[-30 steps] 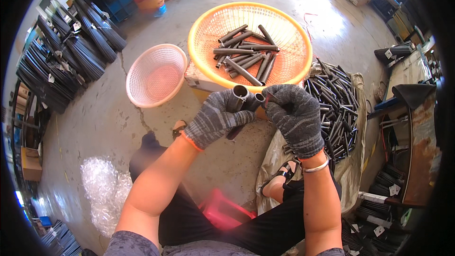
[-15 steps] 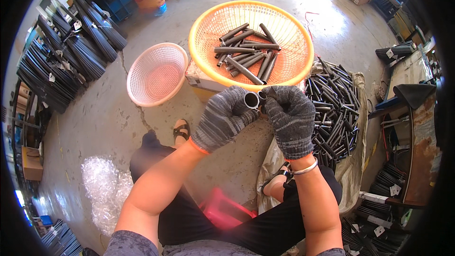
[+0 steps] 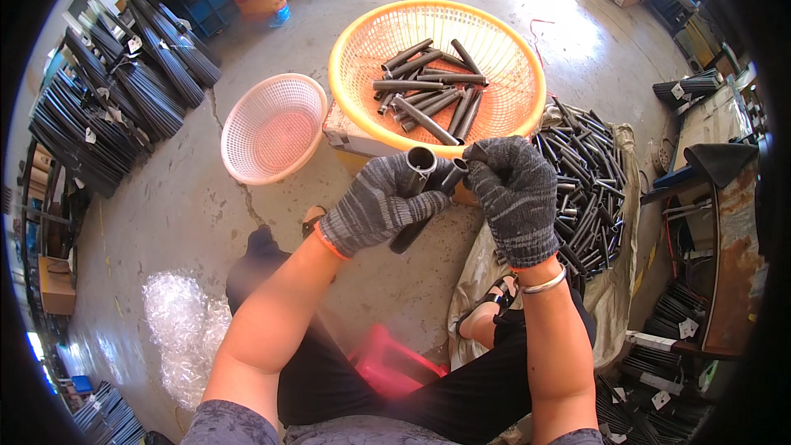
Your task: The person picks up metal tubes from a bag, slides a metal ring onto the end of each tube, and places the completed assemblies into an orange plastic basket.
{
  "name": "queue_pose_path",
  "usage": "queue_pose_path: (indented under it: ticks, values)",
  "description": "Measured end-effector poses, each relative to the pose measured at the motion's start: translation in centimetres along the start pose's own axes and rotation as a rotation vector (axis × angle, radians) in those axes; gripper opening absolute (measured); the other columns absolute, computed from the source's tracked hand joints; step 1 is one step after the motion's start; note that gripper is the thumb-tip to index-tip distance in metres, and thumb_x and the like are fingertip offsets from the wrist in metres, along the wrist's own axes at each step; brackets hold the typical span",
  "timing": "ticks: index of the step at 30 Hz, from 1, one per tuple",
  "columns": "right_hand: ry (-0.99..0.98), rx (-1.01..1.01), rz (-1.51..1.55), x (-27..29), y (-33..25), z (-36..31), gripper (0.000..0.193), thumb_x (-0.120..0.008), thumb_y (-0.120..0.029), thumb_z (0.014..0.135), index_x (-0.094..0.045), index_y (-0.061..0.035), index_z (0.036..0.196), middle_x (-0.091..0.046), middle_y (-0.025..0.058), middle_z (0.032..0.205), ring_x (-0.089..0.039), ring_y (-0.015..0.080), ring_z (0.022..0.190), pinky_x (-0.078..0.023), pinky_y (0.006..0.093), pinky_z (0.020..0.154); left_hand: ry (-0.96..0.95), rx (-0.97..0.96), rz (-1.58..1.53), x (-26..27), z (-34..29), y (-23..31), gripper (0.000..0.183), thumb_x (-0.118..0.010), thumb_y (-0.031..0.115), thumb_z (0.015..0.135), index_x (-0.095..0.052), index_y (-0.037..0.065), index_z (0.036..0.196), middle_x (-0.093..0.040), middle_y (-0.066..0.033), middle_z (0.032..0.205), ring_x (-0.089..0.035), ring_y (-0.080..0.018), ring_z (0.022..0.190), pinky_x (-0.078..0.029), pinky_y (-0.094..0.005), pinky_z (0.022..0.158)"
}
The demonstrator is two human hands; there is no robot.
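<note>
My left hand [image 3: 372, 204], in a grey striped knit glove, is closed around two dark metal tubes. One is a wider tube [image 3: 419, 166] with its open end facing up. The other, a narrower tube [image 3: 409, 233], slants across the palm, its upper end beside my right fingers. My right hand [image 3: 519, 198], gloved alike, is closed in a pinch just right of that end. A small dark bit shows at its fingertips, too little to name. Beyond both hands, an orange plastic basket [image 3: 336, 86] holds several short dark tubes [image 3: 428, 121].
The orange basket rests on a box [image 3: 350, 144]. To its left is a pink basket [image 3: 232, 161]. A large heap of short tubes [image 3: 589, 189] lies on a sheet [image 3: 614, 334] at right. Long rod bundles [image 3: 124, 91] stand far left; clear plastic wrap [image 3: 177, 325] lies near left.
My hands have drawn slightly apart, the right one moving rightward. The tubes in my left hand have tilted, so more of their length shows.
</note>
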State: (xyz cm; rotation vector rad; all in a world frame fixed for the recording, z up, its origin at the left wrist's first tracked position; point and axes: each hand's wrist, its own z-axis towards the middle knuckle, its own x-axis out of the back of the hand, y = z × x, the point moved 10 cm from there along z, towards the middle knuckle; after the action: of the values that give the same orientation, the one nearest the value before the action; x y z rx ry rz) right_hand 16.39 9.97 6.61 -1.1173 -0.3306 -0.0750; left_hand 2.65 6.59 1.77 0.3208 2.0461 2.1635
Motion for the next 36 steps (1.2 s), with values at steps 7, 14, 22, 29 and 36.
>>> queue_pose_path:
  ticks: [7, 14, 22, 29, 36]
  values:
    - [0.022, -0.174, 0.332, 0.4, 2.3, 0.1, 0.006, -0.062, 0.004, 0.081, -0.061, 0.0004, 0.086, -0.066, 0.0075, 0.078, -0.062, 0.0106, 0.069, -0.051, 0.0254, 0.064, -0.158, 0.183, -0.179, -1.9, -0.1, -1.8, 0.041, -0.065, 0.006, 0.084, -0.053, -0.001, 0.123, -0.066, -0.0105, 0.103, -0.063, -0.0168, 0.094, -0.051, -0.0312, 0.085]
    - [0.145, -0.246, 0.757, 1.7, 2.9, 0.5, 0.008, -0.062, 0.006, 0.081, -0.059, -0.0007, 0.084, -0.065, 0.0117, 0.081, -0.064, 0.0179, 0.071, -0.054, 0.0288, 0.067, -0.195, 0.222, -0.279, -1.9, -0.3, -1.8, 0.041, -0.065, 0.008, 0.084, -0.053, 0.000, 0.123, -0.066, -0.0089, 0.100, -0.063, -0.0165, 0.092, -0.051, -0.0305, 0.084]
    - [0.454, -0.279, 0.973, 6.9, 8.0, 0.9, 0.010, -0.064, 0.008, 0.078, -0.059, 0.0002, 0.083, -0.064, 0.0152, 0.084, -0.065, 0.0266, 0.078, -0.059, 0.0353, 0.071, -0.186, 0.241, -0.257, -1.7, -0.6, -1.9, 0.038, -0.064, 0.006, 0.083, -0.055, 0.001, 0.119, -0.065, -0.0077, 0.097, -0.062, -0.0149, 0.090, -0.051, -0.0301, 0.083]
    - [0.454, -0.206, 0.914, 7.1, 6.7, 1.1, 0.011, -0.063, 0.008, 0.078, -0.060, 0.0012, 0.086, -0.064, 0.0135, 0.085, -0.064, 0.0251, 0.075, -0.057, 0.0349, 0.071, -0.247, 0.212, -0.064, -2.5, -0.8, -2.5, 0.040, -0.065, 0.001, 0.079, -0.056, 0.001, 0.118, -0.063, -0.0063, 0.099, -0.060, -0.0137, 0.093, -0.050, -0.0290, 0.086]
    - [0.438, -0.174, 0.934, 8.6, 8.1, 1.5, 0.011, -0.062, 0.008, 0.078, -0.061, 0.0002, 0.085, -0.064, 0.0129, 0.085, -0.064, 0.0234, 0.076, -0.056, 0.0331, 0.072, -0.176, 0.269, -0.121, -1.7, -0.8, -3.4, 0.041, -0.067, 0.003, 0.078, -0.054, 0.002, 0.117, -0.062, -0.0040, 0.094, -0.057, -0.0113, 0.092, -0.048, -0.0281, 0.083]
